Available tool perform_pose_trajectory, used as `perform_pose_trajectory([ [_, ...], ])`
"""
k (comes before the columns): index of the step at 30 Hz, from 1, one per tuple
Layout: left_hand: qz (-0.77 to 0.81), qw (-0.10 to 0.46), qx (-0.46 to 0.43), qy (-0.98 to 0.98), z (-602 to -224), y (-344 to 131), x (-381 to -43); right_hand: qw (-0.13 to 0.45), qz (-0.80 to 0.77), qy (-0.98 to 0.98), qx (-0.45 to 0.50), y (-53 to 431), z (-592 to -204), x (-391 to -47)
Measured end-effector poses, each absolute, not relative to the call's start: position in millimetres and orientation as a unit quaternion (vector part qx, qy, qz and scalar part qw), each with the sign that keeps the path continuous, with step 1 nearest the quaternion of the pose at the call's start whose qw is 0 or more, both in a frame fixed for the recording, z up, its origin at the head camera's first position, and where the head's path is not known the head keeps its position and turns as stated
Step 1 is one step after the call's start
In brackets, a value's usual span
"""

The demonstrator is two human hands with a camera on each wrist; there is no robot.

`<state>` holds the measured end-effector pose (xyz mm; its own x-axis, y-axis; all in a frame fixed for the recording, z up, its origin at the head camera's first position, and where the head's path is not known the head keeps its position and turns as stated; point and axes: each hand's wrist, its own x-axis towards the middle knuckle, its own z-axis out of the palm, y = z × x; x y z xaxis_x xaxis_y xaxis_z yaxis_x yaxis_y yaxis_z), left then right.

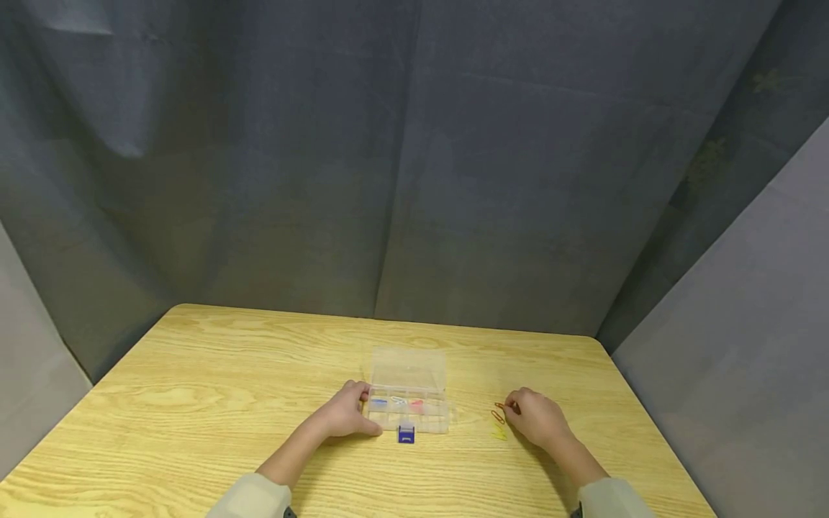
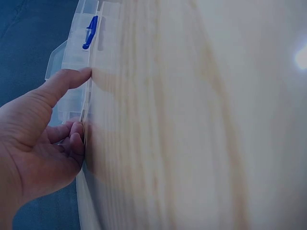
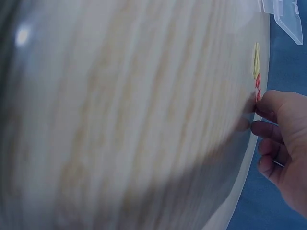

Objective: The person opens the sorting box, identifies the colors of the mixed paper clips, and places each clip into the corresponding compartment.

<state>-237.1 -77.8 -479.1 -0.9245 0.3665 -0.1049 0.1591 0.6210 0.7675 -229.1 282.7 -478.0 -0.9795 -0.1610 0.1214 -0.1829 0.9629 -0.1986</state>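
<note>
A clear plastic compartment box (image 1: 425, 424) stands on the table with its lid (image 1: 409, 367) raised at the back. Blue clips (image 1: 379, 402), white clips (image 1: 398, 401) and pinkish-red clips (image 1: 417, 404) lie in separate back compartments. My left hand (image 1: 346, 414) holds the box's left end, thumb (image 2: 79, 76) at the front edge and fingers curled at the side. To the right of the box, my right hand (image 1: 536, 417) pinches the end of an orange-red paper clip (image 1: 499, 405) between thumb and forefinger. Another orange-red paper clip (image 1: 497, 416) and yellow paper clips (image 1: 499, 432) lie just beside it.
A blue latch (image 1: 406, 434) sticks out from the box's front. The wood-grain table (image 1: 227, 403) has rounded far corners. Dark grey cloth (image 1: 311, 180) hangs behind it, and pale panels (image 1: 745, 324) rise at both sides.
</note>
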Motion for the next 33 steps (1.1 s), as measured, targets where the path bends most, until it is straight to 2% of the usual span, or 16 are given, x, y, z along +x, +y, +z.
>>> perform_pose_trajectory([
  [22,0.404,0.13,0.143,0.894,-477.3,-77.8,-237.7,0.054,0.076,-0.992,0.088,284.8,-469.7,-225.0],
  [33,0.412,0.138,0.141,0.89,-477.4,-78.9,-236.6,0.084,0.093,-0.988,0.095,278.0,-469.0,-226.0],
])
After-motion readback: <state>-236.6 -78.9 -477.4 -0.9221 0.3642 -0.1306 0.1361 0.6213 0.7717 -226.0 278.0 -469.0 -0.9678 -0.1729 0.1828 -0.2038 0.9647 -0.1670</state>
